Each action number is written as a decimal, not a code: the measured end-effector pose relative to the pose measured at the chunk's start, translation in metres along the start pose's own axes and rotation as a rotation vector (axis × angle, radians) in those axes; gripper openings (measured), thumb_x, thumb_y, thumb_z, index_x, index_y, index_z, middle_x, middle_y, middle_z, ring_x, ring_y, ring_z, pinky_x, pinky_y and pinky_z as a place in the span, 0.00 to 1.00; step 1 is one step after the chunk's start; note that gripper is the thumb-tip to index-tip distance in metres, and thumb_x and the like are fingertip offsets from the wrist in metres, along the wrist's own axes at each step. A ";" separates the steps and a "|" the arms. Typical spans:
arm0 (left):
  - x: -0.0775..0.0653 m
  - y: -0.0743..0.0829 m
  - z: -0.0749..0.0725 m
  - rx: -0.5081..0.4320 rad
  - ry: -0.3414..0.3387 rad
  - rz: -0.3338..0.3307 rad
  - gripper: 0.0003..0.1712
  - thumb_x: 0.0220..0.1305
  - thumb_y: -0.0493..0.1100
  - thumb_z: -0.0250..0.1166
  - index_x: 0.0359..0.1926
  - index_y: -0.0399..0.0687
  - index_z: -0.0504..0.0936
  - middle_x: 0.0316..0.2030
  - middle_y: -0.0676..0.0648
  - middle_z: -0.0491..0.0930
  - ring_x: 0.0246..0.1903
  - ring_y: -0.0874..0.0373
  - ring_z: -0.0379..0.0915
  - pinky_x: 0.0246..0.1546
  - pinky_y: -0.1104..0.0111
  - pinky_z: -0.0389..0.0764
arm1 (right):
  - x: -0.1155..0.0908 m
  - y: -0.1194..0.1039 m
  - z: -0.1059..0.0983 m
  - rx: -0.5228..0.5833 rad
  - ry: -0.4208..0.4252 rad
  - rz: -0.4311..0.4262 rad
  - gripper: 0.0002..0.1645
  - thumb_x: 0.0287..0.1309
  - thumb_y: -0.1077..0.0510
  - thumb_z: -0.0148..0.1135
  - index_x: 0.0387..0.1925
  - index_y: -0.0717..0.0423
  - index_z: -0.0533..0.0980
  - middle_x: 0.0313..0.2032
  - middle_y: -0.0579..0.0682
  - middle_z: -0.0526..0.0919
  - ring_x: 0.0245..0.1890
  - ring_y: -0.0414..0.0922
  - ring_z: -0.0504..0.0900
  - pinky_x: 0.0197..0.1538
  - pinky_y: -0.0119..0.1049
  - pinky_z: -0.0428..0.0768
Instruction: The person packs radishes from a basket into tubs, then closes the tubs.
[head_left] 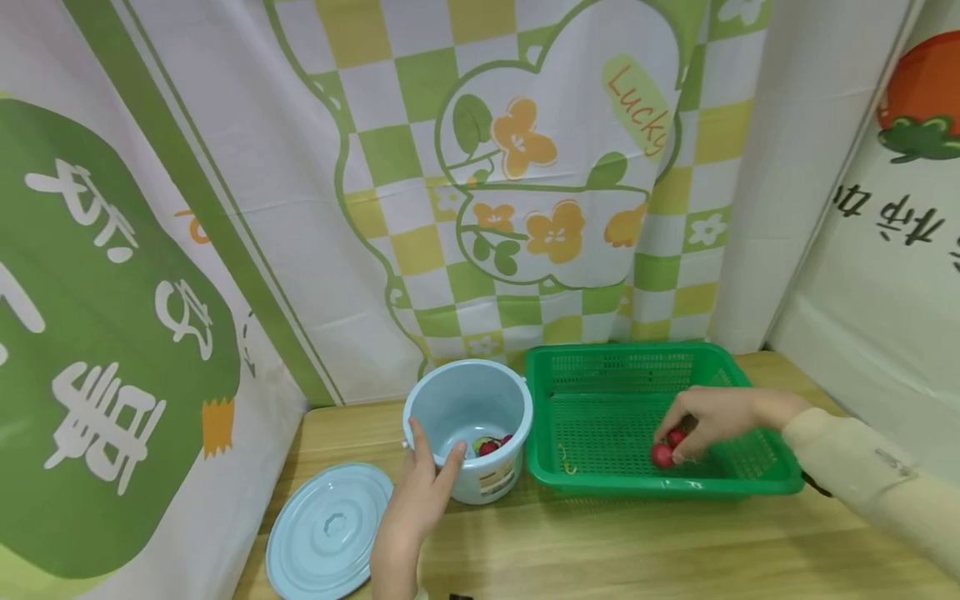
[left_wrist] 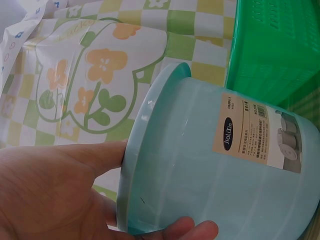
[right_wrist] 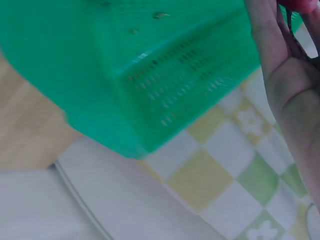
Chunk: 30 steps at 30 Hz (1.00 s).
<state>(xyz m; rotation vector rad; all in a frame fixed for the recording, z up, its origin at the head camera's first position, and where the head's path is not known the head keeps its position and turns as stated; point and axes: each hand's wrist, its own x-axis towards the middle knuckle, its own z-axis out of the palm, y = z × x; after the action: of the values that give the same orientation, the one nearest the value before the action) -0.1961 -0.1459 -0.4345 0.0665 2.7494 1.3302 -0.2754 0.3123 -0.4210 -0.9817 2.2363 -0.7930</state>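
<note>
My left hand (head_left: 416,493) holds the near rim of a light blue plastic bucket (head_left: 468,400), some fingers over the edge and others against the outside wall. A paper label (left_wrist: 262,132) is on that wall. Inside the bucket lie a few red radishes (head_left: 489,447) with some green. Over the green plastic basket (head_left: 600,482), my right hand (head_left: 708,421) holds red radishes (head_left: 662,455) in its fingers. One red radish (right_wrist: 299,5) shows at the top edge of the right wrist view, with dark, thin stems by the palm.
A round light blue lid (head_left: 330,525) lies on the wooden table (head_left: 585,550) left of the bucket. The basket stands directly right of the bucket, with small scraps (head_left: 567,460) on its floor. Behind them hangs a checked, flower-printed cloth (head_left: 420,250).
</note>
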 end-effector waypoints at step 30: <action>-0.002 -0.001 0.000 -0.007 0.032 0.055 0.59 0.80 0.68 0.51 0.82 0.27 0.34 0.74 0.16 0.51 0.71 0.20 0.56 0.68 0.31 0.64 | 0.079 -0.133 -0.075 -0.251 -0.134 0.011 0.16 0.69 0.49 0.71 0.56 0.44 0.87 0.30 0.37 0.87 0.28 0.34 0.80 0.36 0.28 0.76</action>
<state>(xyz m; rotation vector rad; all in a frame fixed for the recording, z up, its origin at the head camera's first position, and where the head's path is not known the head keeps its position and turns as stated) -0.1944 -0.1468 -0.4351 0.1225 2.7892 1.3656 -0.3130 0.1983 -0.2979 -1.1029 2.2575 -0.4339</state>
